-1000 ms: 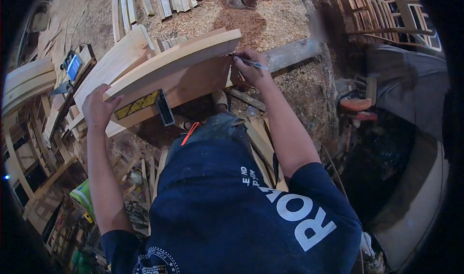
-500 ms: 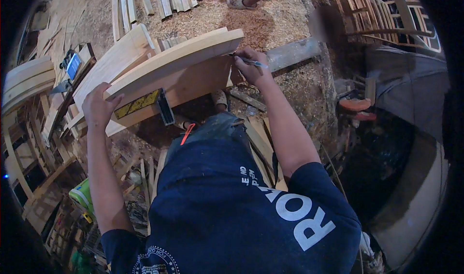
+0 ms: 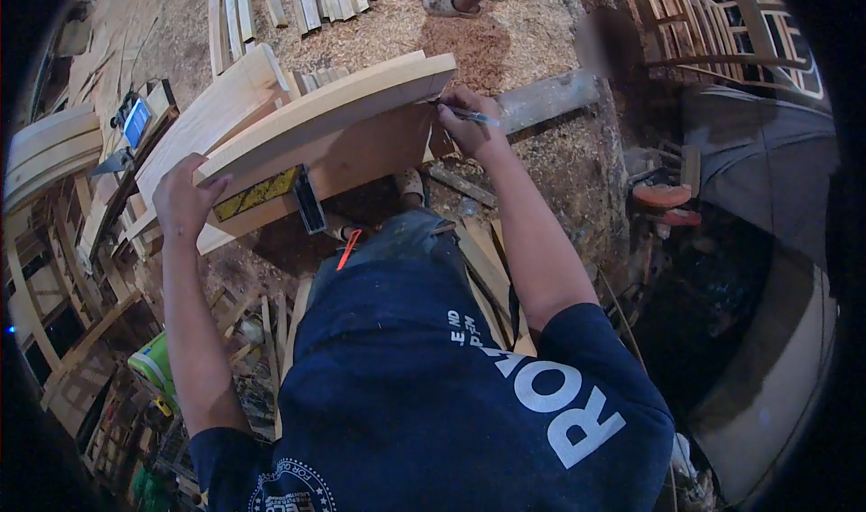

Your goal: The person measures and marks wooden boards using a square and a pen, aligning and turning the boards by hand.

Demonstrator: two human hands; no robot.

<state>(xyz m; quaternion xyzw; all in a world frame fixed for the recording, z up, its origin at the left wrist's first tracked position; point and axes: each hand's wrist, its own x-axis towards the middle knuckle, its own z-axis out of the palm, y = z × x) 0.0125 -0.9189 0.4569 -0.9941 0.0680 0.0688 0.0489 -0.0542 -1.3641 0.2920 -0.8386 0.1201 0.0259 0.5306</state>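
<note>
My left hand (image 3: 185,196) grips the left end of a pale wooden board (image 3: 329,104), which stands on edge over a wider board (image 3: 361,156). At the board's right end, my right hand (image 3: 467,124) is closed around a pen (image 3: 478,118), its tip by the wood. Beside my left hand a yellow-and-black square (image 3: 257,196) with a dark metal part (image 3: 309,203) lies against the wider board. More pale boards (image 3: 216,97) rest behind the one I hold.
Another person's foot in a clog (image 3: 448,7) is at the top. Long wood strips (image 3: 307,2) lie on the shavings-covered floor. A grey plank (image 3: 550,101) is right of my right hand, and an orange object (image 3: 663,194) sits farther right. A lit screen (image 3: 137,122) stands left.
The board in my left hand has shifted very slightly to the right at its far end, with my right hand and the pen. The other person's leg has moved a little.
</note>
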